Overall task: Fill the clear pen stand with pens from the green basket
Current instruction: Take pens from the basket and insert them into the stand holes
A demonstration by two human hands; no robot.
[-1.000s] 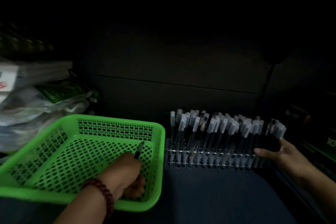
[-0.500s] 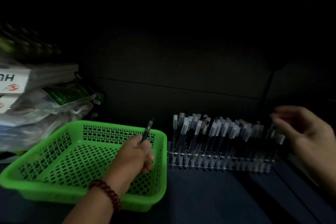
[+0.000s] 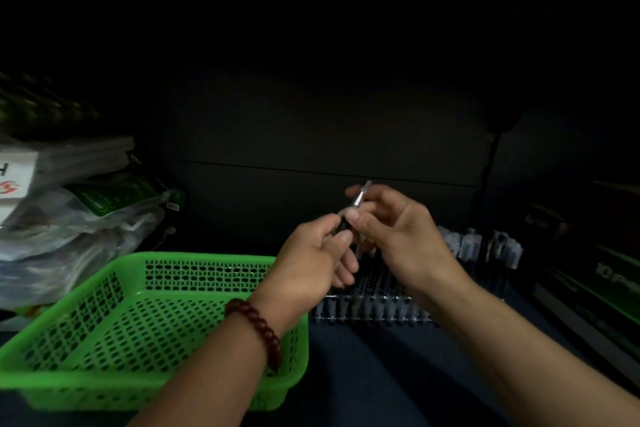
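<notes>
The left hand [image 3: 308, 267] and right hand [image 3: 398, 239] meet in mid-air over the near left part of the clear pen stand [image 3: 374, 315], both on one pen [image 3: 360, 197]. The left thumb and forefinger pinch its dark lower barrel. The right fingers curl round it just above, and the silvery end sticks up and to the right past them. The pen is tilted and hangs clear of both basket and stand. A bead bracelet [image 3: 256, 329] circles the left wrist, which crosses the right rim of the green basket [image 3: 104, 340].

The basket sits low left on the dark surface [image 3: 363, 374], its right wall just beside the stand's left end; whether they touch is hidden by the left hand. The stand runs left to right behind the hands. Its capped pens [image 3: 467, 244] stand upright in close rows, seen only to the right of the right hand. The right forearm covers part of the stand's front edge.

In front of the stand the surface lies open between the two forearms. Plastic bags [image 3: 86, 225] and a white box [image 3: 17, 170] crowd the basket's far left side. Dark boxes [image 3: 606, 281] with green print close off the right, near the stand's right end. A dark back panel [image 3: 329, 135] rises behind, and the air above the pens is open.
</notes>
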